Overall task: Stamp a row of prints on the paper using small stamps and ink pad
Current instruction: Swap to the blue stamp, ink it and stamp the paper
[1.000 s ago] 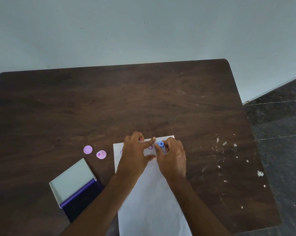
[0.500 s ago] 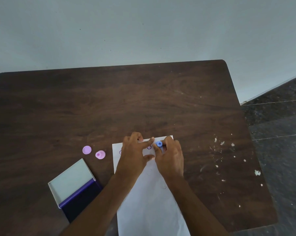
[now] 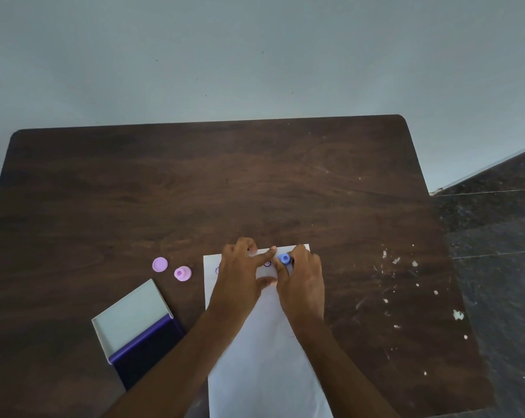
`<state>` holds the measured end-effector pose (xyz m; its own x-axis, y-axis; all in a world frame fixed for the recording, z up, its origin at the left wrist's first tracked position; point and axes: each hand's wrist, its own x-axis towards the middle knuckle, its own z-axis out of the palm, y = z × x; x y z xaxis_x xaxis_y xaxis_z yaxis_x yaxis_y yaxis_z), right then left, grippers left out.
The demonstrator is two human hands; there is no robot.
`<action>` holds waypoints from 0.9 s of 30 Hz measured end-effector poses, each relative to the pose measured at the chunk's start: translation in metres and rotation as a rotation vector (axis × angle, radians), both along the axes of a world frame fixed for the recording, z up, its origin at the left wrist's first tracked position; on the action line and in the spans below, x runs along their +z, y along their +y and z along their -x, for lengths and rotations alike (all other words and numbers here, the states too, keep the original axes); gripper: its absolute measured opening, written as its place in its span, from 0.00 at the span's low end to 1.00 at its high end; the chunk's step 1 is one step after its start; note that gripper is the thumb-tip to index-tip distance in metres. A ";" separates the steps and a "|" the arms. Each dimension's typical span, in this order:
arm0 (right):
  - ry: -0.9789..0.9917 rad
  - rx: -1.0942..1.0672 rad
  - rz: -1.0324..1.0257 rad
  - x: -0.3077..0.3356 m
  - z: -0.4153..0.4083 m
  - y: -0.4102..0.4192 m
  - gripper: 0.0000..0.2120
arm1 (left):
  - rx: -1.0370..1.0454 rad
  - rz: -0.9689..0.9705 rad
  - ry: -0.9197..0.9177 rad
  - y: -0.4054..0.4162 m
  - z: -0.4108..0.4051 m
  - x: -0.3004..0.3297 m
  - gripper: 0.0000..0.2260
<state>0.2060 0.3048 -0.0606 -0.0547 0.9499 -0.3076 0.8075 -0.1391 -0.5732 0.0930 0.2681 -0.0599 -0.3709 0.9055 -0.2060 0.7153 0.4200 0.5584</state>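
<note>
A white sheet of paper lies on the dark wooden table, its far edge under my hands. My right hand grips a small blue stamp and holds it down on the paper near the top edge. My left hand rests flat on the paper with fingers spread, index finger pointing toward the stamp. A purple print shows between the hands, and another print sits at the paper's left edge. The open ink pad lies at the left.
A pink stamp and its round pink cap lie left of the paper. The ink pad's white lid is folded open. White flecks dot the table's right side. Dark tiled floor lies beyond the right edge.
Both hands and the blue stamp stay in the same place on the paper. Only the camera view shifts slightly.
</note>
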 end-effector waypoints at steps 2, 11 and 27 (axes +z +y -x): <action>0.008 0.008 0.038 0.002 0.000 0.000 0.15 | -0.029 0.015 0.006 0.000 0.002 0.000 0.21; 1.193 -0.709 0.441 0.038 -0.043 0.020 0.11 | -0.141 0.042 0.093 -0.003 0.002 0.007 0.28; 1.357 -0.608 0.773 0.066 0.020 -0.012 0.12 | 0.097 -0.108 -0.053 -0.077 0.027 0.045 0.15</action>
